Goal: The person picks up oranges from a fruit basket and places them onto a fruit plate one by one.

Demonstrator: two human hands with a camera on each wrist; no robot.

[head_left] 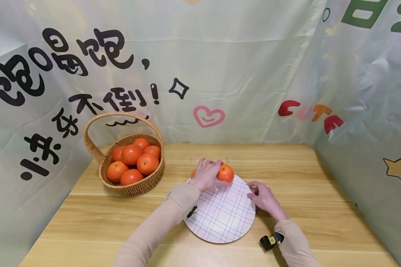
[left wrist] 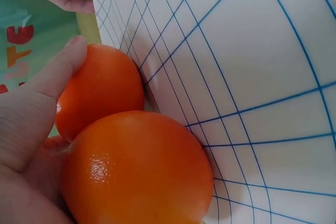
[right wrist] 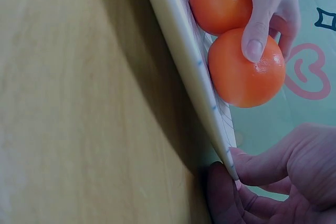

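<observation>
Closest to us come two beige sleeves (head_left: 157,226), leading to the hands. We see the left hand (head_left: 206,175) curled around the right-hand orange (head_left: 226,173), thumb pressed on its skin, with the left-hand orange (left wrist: 139,169) touching it beneath the same hand; both rest on the far part of the checked plate (head_left: 220,217). Just right of that hand, the right hand (head_left: 264,196) pinches the plate's rim, thumb above and fingers below. Well to the left hand's left, we find the wicker basket (head_left: 141,188) of more oranges (head_left: 147,164) on the wooden counter (head_left: 320,200).
</observation>
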